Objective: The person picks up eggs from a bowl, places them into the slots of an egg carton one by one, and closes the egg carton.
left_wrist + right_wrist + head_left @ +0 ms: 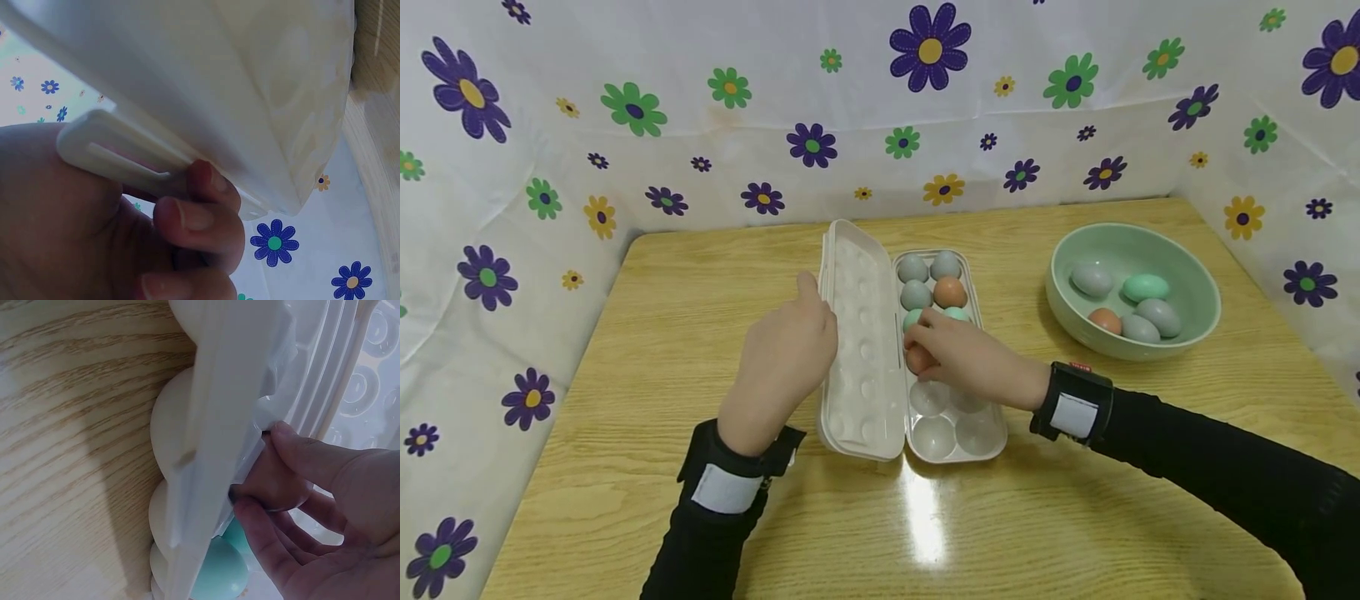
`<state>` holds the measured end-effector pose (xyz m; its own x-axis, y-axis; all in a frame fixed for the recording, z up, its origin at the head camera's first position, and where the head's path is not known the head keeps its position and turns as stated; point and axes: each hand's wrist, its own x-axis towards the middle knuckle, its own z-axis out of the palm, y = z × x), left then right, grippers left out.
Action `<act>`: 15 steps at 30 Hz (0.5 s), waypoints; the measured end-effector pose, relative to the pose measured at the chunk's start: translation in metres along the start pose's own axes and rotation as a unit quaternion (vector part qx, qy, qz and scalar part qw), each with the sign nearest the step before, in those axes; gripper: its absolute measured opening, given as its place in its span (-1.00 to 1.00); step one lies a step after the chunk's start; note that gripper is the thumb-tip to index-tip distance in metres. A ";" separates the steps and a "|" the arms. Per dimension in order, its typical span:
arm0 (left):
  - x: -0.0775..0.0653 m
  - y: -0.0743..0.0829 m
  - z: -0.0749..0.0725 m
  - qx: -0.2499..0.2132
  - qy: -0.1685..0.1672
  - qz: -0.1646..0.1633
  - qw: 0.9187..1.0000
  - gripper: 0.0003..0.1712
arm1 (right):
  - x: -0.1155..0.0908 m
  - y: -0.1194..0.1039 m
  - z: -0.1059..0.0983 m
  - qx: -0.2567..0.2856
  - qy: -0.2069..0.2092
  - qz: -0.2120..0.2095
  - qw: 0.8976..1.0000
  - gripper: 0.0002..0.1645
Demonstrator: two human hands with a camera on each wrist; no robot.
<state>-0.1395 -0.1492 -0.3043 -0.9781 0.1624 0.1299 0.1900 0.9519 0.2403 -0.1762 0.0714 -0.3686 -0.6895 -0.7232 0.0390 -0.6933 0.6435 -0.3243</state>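
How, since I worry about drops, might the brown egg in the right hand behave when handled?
The brown egg would probably roll if pushed, being rounded. Its smooth surface could slip. Pinched by the right hand, it seems stiff, with no visible dent.

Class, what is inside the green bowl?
Inside the bowl: three grey eggs, one green egg, one brown egg. Whatever lies directly beneath them is covered and cannot be seen.
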 end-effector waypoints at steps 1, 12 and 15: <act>0.000 0.000 0.000 -0.001 0.001 0.001 1.000 -0.55 | 0.000 0.000 0.000 0.000 -0.001 0.003 1.000 -0.57; -0.001 -0.001 -0.001 0.001 0.008 0.001 1.000 -0.52 | 0.001 0.003 0.001 0.007 -0.002 0.003 1.000 -0.57; -0.001 0.000 -0.001 -0.001 0.006 0.002 1.000 -0.52 | 0.000 0.004 0.000 0.007 0.003 -0.001 1.000 -0.54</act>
<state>-0.1384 -0.1498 -0.3038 -0.9762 0.1634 0.1423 0.1943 0.9508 0.2413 -0.1791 0.0735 -0.3702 -0.6894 -0.7229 0.0457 -0.6920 0.6385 -0.3369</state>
